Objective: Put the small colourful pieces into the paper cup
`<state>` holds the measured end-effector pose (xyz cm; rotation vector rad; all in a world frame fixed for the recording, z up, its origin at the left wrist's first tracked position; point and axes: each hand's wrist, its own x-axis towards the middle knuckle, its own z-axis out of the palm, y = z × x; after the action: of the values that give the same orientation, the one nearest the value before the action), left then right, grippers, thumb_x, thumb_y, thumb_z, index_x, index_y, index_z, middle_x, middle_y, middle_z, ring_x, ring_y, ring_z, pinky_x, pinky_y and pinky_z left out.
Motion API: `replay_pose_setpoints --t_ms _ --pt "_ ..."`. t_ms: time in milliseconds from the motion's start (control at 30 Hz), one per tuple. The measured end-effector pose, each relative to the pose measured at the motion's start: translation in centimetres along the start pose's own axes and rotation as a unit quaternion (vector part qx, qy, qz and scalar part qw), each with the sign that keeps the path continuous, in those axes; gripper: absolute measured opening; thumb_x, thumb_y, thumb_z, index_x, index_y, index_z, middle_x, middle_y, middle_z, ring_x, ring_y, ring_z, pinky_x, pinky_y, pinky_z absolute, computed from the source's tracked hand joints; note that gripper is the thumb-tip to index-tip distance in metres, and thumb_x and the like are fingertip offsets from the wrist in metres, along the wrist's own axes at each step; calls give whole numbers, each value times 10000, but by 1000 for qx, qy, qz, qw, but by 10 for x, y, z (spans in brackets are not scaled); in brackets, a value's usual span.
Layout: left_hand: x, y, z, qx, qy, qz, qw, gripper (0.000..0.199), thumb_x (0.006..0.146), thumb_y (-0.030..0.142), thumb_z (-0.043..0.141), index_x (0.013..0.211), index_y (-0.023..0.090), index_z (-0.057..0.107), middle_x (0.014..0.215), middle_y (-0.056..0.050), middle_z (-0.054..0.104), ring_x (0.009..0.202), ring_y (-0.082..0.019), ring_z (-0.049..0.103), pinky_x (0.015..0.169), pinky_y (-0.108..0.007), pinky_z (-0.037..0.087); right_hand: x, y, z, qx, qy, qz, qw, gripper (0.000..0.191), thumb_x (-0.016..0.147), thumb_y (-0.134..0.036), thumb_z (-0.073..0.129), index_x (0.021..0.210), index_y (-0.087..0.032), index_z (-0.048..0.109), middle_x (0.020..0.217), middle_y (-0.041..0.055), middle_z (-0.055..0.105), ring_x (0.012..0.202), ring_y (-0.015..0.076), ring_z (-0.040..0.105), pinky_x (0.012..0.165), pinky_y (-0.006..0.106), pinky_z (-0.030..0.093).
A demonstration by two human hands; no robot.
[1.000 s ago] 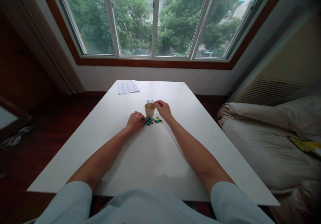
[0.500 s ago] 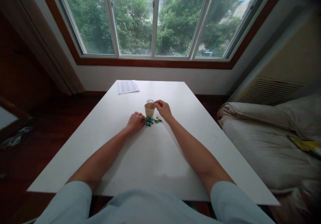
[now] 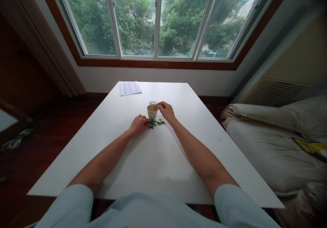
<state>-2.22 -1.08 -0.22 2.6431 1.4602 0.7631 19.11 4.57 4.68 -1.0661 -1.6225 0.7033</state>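
Note:
A light-brown paper cup (image 3: pixel 152 112) stands upright near the middle of the table. In front of it lies a loose pile of small colourful pieces (image 3: pixel 153 124), blue, green, yellow and dark, too small to name exactly. My left hand (image 3: pixel 139 124) rests at the pile's left edge, fingers curled together against the pieces; what they hold is hidden. At the cup's right rim my right hand (image 3: pixel 166 110) is closed in a pinch, its fingertips just over the opening. Anything between those fingertips is too small to make out.
A clear round item (image 3: pixel 152 103) sits right behind the cup. Printed papers (image 3: pixel 130 88) lie at the far left corner of the white table (image 3: pixel 158 173). Beyond are a wall and window; a pale sofa (image 3: pixel 270 146) is on the right.
My left hand has shifted very slightly to the right into the pile's edge. The right hand and the cup have stayed nearly still.

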Motion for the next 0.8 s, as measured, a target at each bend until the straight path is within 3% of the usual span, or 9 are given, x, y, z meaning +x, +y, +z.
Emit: replay_pose_setpoints --t_ms 167,300,433,567,667,800 --pt "1 -1 -2 8 3 12 1000 146 868 211 624 867 237 767 879 -70 712 868 -231 577 786 -348 441 -1 -3 -1 2 -2 4 1000 282 823 -428 589 885 -195 735 580 -41 495 567 129 432 553 251 353" --pt "3 3 -6 -13 39 1 999 151 896 218 602 859 219 749 889 -74 712 864 -220 588 797 -347 451 -2 -6 -1 8 -3 7 1000 280 822 -434 594 882 -197 732 590 -38 515 573 131 439 556 251 355" --pt "5 8 -9 -105 93 -47 989 159 930 231 558 917 214 715 875 -47 715 807 -184 610 758 -309 467 -4 -8 0 9 -5 3 1000 274 826 -437 600 872 -200 727 579 -41 498 571 133 428 559 255 348" --pt "7 10 -9 -236 125 -112 957 149 937 315 572 961 219 684 842 -15 726 720 -148 624 659 -258 464 -6 -9 2 4 -15 -20 1000 262 840 -426 595 873 -200 722 589 -42 498 578 128 424 566 254 333" --pt "9 10 -9 -315 147 -137 928 167 923 355 594 970 209 660 818 -11 728 676 -135 623 628 -244 464 -10 -12 4 8 -53 -42 998 263 847 -422 599 892 -194 723 639 -33 543 612 127 454 589 250 349" --pt "12 12 -12 -366 181 -143 902 191 896 366 630 993 202 629 842 -15 728 649 -121 612 598 -233 460 -15 -18 6 -8 -150 -74 986 268 856 -406 605 923 -184 739 695 -19 587 647 126 479 620 246 372"
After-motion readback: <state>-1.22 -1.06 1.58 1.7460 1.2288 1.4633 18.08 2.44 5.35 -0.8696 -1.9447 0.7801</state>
